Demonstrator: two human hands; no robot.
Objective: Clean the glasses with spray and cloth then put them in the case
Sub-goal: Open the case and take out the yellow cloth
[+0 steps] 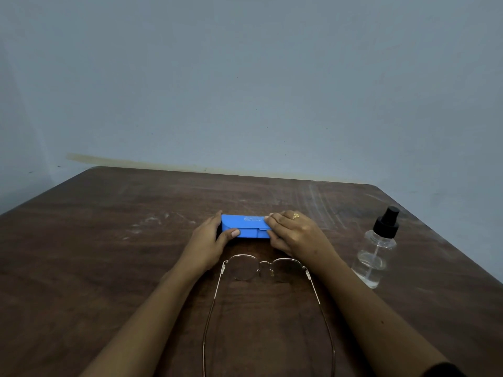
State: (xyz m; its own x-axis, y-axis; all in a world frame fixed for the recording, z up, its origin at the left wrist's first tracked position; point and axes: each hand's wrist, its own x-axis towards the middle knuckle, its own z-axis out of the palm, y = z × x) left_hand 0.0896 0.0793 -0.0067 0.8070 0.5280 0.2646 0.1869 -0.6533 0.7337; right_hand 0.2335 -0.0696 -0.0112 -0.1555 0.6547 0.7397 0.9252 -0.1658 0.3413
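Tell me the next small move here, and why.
Probably open the flap of the blue rectangular case: the left hand and right hand grip its ends, and it looks closed. The round wire-framed glasses lie unfolded nearer the person, and the clear spray bottle with black pump stands untouched.

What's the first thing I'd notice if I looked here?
The bright blue case in the middle of the table, gripped at its ends by the left hand and right hand. Nearer the person lie thin-rimmed glasses, arms unfolded; a clear spray bottle with a black top stands to the right.
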